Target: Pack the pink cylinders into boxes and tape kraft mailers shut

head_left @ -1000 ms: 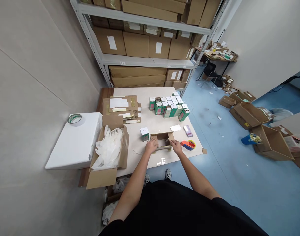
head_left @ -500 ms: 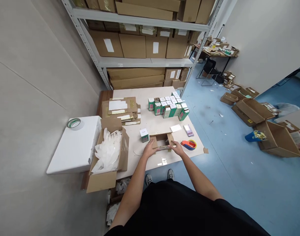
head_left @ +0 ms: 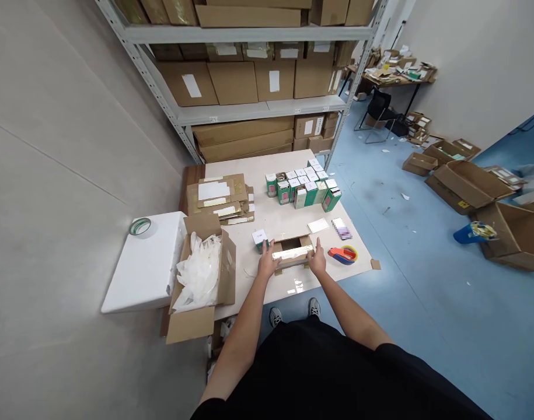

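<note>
A small cardboard box [head_left: 295, 261] lies near the table's front edge, its top partly open. Shiny tape runs along the near flap. At the box's left end my left hand [head_left: 268, 262] grips the side, with the fingers pointing forward and the thumb by the flap. My right hand [head_left: 318, 261] holds the opposite end in the same way. A small green-and-white carton [head_left: 259, 238] stands just beyond my left fingers. To the right of my right hand lies an orange and blue tape dispenser [head_left: 342, 255] with a yellow roll.
Several green-and-white cartons [head_left: 310, 192] stand at the back right of the table [head_left: 267, 291]. Flattened cardboard [head_left: 220, 198] is stacked at the left. An open box of white packing material [head_left: 201, 268] stands at the left edge. A white card [head_left: 318, 226] lies beyond the box. Shelving [head_left: 258, 111] stands behind.
The box's near flap has come inward over the opening, showing its taped face. Both hands have shifted from the near flap to the box's two ends. The camera view has moved slightly.
</note>
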The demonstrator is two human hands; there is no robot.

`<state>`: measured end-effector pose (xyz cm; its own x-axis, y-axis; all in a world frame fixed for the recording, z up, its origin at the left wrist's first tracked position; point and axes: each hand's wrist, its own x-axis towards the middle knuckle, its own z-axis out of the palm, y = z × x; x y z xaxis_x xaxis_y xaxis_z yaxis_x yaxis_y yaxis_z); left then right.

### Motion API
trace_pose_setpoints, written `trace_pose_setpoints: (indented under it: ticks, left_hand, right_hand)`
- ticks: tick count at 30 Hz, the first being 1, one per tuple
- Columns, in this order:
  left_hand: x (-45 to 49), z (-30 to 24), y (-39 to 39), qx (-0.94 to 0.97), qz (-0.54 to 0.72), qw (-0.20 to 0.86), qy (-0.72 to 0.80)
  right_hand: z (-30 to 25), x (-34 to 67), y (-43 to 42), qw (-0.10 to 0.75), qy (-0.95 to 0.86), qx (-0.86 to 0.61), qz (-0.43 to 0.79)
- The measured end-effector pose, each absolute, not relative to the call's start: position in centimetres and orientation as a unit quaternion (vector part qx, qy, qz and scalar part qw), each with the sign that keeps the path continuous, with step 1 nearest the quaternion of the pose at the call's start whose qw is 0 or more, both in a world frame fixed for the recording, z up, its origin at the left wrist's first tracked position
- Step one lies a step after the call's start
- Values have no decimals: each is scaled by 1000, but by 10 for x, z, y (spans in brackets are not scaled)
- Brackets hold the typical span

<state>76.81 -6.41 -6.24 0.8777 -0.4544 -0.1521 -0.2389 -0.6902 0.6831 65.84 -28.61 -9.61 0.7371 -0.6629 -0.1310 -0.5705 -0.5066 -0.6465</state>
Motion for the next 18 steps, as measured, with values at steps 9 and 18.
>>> trace_pose_setpoints:
  ticks: [9,18]
  left_hand:
    - [747,-101,-57,869,-185,432,-154]
    - [733,-91,-70,866,-222,420,-154]
  right_hand:
    - [-103,651,-289,355,293,-887,18]
    - [-103,635,-303,392,293,-872,26]
